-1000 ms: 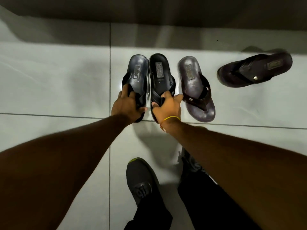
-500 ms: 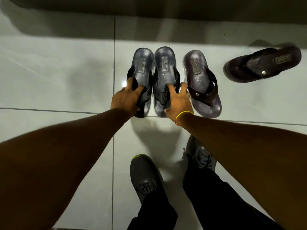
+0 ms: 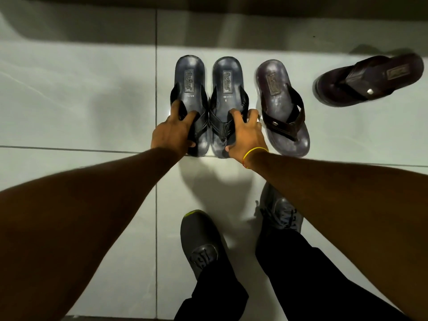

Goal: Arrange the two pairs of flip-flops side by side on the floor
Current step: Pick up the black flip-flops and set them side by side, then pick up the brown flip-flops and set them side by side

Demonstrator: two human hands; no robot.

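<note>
Two dark blue flip-flops lie side by side on the white tiled floor, heels away from me. My left hand (image 3: pixel 172 133) grips the strap end of the left blue flip-flop (image 3: pixel 190 79). My right hand (image 3: pixel 246 135) grips the strap end of the right blue flip-flop (image 3: pixel 227 82). Just right of them lies a brown flip-flop (image 3: pixel 278 93), roughly parallel and slightly angled. The second brown flip-flop (image 3: pixel 370 79) lies apart at the far right, turned sideways.
My two grey sneakers (image 3: pixel 201 242) (image 3: pixel 280 214) and black trousers stand on the floor just below the blue pair. A dark wall base (image 3: pixel 208 3) runs along the top. Tile joints cross the floor (image 3: pixel 69 89).
The two blue flip-flops have been straightened and now lie parallel and flat; my hands slid further onto their straps. The brown flip-flops have not moved.
</note>
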